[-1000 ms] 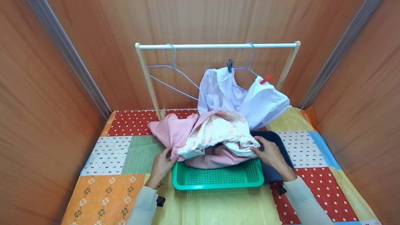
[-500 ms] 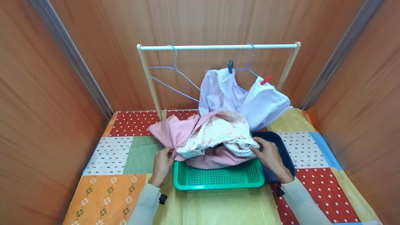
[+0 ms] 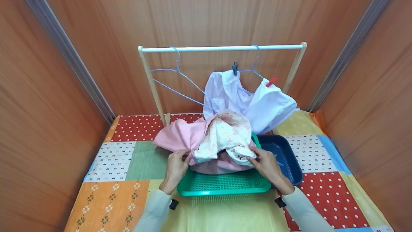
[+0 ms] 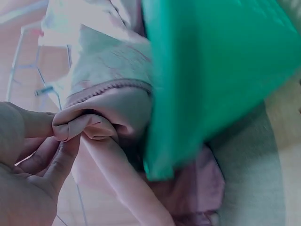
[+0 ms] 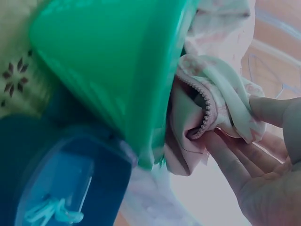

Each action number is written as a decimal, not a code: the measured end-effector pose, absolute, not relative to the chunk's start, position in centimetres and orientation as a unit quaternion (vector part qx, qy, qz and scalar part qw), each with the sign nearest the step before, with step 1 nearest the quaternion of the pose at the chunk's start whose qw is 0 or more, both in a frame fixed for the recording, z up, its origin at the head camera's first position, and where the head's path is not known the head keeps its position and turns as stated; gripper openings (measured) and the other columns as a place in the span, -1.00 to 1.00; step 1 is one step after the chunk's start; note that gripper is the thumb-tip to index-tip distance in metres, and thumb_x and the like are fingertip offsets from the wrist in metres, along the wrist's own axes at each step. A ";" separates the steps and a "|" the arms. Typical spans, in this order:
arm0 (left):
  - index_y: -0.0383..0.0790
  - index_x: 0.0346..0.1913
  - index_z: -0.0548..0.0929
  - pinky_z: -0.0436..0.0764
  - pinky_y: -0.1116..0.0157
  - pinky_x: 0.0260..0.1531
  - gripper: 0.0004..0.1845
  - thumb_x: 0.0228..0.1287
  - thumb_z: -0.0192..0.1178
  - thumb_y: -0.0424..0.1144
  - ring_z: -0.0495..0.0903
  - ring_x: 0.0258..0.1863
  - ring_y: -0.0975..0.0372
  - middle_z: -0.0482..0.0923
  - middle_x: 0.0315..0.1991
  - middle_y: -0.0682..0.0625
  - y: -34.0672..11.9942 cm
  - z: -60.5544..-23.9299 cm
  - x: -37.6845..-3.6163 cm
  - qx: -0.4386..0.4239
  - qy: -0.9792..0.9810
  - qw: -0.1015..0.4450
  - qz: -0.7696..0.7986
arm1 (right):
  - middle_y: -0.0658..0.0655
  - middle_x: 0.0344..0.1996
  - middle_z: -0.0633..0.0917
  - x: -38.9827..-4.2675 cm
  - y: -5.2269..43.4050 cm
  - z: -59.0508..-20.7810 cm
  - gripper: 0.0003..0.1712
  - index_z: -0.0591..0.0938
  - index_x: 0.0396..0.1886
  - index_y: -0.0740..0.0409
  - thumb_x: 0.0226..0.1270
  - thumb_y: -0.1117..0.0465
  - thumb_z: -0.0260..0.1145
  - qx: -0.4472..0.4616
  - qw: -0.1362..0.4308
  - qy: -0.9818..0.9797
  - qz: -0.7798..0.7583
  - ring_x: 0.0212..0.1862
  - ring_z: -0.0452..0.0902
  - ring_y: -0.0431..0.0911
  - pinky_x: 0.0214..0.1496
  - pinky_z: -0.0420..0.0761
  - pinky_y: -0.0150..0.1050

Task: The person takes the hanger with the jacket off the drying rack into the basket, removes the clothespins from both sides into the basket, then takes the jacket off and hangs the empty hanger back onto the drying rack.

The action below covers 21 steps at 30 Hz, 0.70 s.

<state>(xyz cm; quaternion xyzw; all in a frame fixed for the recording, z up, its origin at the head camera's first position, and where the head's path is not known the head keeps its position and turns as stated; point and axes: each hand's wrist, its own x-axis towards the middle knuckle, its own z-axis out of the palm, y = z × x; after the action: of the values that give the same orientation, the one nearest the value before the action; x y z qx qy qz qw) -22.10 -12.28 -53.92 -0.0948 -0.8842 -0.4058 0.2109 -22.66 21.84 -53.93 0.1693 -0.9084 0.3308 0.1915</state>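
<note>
A pink cloth with a white printed side (image 3: 225, 132) lies bunched over the back of the green basket (image 3: 223, 192), spilling past its left side. My left hand (image 3: 176, 167) pinches a gathered pink edge between thumb and fingers; in the left wrist view a toothed zip (image 4: 113, 86) runs beside that pinch. On the other side, my right hand (image 3: 266, 165) pinches the rolled white-print edge. The right wrist view shows zip teeth (image 5: 207, 106) along the opening there, with the thumb on one face and fingers on the other.
Behind, a rack with a white rail (image 3: 212, 49) carries a bare blue hanger (image 3: 178, 69) and a white garment (image 3: 270, 103) clipped by black and red pegs. A dark blue tray (image 3: 294, 170) with light-blue pegs (image 5: 54, 212) inside sits right of the basket.
Both hands have moved inward, bringing the pinched cloth edges closer together. More of the dark blue tray shows on the right.
</note>
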 end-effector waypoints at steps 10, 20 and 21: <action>-0.25 -0.28 0.72 0.61 0.35 -0.44 -0.93 0.27 0.26 -0.44 0.61 -0.47 0.27 0.67 -0.43 -0.01 -8.9 -54.3 -20.2 -0.193 -0.899 0.161 -0.358 | 0.06 -0.13 0.75 -21.0 19.6 -54.1 -0.67 0.66 0.04 0.12 0.28 0.20 0.39 0.238 0.058 -0.934 0.262 -0.18 0.62 -0.16 -0.11 0.64 -0.16; -0.23 -0.30 0.59 0.49 0.29 -0.49 -0.87 0.37 0.19 -0.23 0.41 -0.54 0.29 0.40 -0.56 0.11 -8.8 -55.2 -19.6 -0.200 -0.926 0.021 -0.318 | 0.14 0.13 0.65 -20.6 20.1 -54.1 -0.51 0.52 0.27 0.15 0.40 0.11 0.28 0.277 -0.080 -0.928 0.234 0.12 0.59 0.02 0.20 0.56 0.04; -0.23 -0.28 0.61 0.54 0.27 -0.45 -0.88 0.37 0.19 -0.24 0.48 -0.51 0.27 0.48 -0.53 0.09 -9.1 -55.0 -19.6 -0.198 -0.926 0.031 -0.320 | 0.14 0.13 0.65 -20.7 20.3 -53.9 -0.52 0.52 0.26 0.14 0.40 0.11 0.28 0.276 -0.078 -0.926 0.244 0.11 0.59 0.02 0.20 0.56 0.05</action>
<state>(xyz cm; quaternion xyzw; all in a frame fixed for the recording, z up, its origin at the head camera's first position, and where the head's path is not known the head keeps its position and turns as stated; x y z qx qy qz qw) -19.64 -9.05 -54.99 -0.1981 -0.9259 -0.3202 0.0308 -20.74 20.25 -53.85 0.2760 -0.9265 0.2437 -0.0779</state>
